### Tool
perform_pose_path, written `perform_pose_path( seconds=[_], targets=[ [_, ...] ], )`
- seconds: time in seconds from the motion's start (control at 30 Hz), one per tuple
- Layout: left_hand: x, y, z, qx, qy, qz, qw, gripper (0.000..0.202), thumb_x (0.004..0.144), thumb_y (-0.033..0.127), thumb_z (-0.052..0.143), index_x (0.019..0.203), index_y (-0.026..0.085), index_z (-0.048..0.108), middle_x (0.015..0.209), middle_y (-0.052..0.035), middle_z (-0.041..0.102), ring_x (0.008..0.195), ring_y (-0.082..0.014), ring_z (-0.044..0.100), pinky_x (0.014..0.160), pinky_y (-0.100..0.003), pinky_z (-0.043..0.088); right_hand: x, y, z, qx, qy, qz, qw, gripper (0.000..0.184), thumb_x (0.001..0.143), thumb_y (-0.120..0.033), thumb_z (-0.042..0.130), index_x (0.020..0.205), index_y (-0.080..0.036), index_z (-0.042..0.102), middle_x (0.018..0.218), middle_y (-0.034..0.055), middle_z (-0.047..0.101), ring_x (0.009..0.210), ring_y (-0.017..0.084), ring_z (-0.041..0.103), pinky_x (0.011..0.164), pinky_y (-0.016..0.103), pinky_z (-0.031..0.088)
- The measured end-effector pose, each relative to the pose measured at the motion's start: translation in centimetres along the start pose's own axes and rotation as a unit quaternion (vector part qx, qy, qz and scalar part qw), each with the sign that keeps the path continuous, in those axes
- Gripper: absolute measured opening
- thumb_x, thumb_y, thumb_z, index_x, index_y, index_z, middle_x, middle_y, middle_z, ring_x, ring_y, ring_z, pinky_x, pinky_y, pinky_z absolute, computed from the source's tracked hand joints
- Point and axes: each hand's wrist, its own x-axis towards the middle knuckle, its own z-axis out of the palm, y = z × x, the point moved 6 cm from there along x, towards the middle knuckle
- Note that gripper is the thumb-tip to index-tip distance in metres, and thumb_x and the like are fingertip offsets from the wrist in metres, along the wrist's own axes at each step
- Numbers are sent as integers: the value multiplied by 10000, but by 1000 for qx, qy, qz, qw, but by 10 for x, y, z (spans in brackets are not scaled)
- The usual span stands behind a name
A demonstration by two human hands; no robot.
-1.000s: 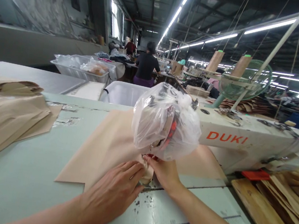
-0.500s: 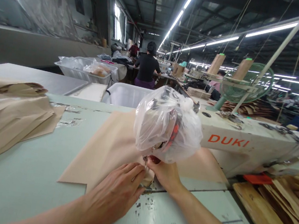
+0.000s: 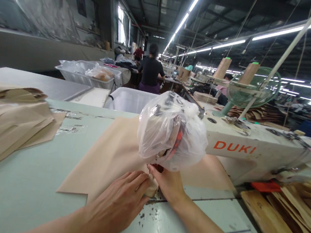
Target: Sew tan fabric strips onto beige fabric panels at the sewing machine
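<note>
A beige fabric panel (image 3: 111, 145) lies under the head of a sewing machine (image 3: 234, 146), which has a clear plastic bag (image 3: 173, 134) wrapped over its end. My left hand (image 3: 122, 196) presses on the panel in front of the needle, fingers together and bent, closed on a small folded edge between fingers and thumb. Right beside the needle, my right hand (image 3: 171, 185) pinches the panel's near edge, its fingertips partly hidden beneath the bag. The needle and presser foot are mostly covered by my right hand.
A stack of beige fabric pieces (image 3: 8, 120) lies on the left of the pale green table (image 3: 33, 192). Behind stand white plastic tubs (image 3: 129, 99). More fabric pieces rest on a wooden board (image 3: 275, 228) at the right. A person (image 3: 151, 72) sits further back; a green fan (image 3: 255, 87) stands behind the machine.
My right thumb and fingers have shifted slightly left across the needle area, covering more of the presser foot. My left hand stays almost in place; the view has moved a little.
</note>
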Motion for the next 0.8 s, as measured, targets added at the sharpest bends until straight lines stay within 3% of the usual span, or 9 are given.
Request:
perform_pose_path(
  seconds=[0.27,0.37,0.6,0.8],
  targets=[
    [0,0,1,-1,-5,-7,1000,373,944,138,562,1307,194,495,1208,-84,613,1161,-267,583,1022,-478,514,-1,-3,1,-31,-3,-23,999,195,915,-313,568,1011,-217,708,1004,69,719,980,267,648,975,369,413],
    [0,0,3,0,-22,-9,1000,351,954,150,559,1297,201,504,1228,-86,603,1176,-267,572,1037,-480,501,0,-3,0,-26,-6,-21,999,187,904,-299,556,958,-215,715,933,57,725,911,243,655,933,336,430],
    [1,0,2,-12,-27,-12,999,326,970,143,530,1287,214,495,1217,-71,589,1155,-253,565,1023,-458,508,5,0,-1,20,-11,1,1000,156,800,-218,528,706,-199,651,695,-10,673,708,179,627,670,235,443],
    [1,0,3,0,-39,-11,999,283,982,156,518,1264,182,507,1216,-86,586,1162,-261,559,1025,-467,505,5,1,-7,45,5,10,999,140,745,-199,518,667,-185,633,677,-1,653,686,184,617,656,242,435]
  ],
)
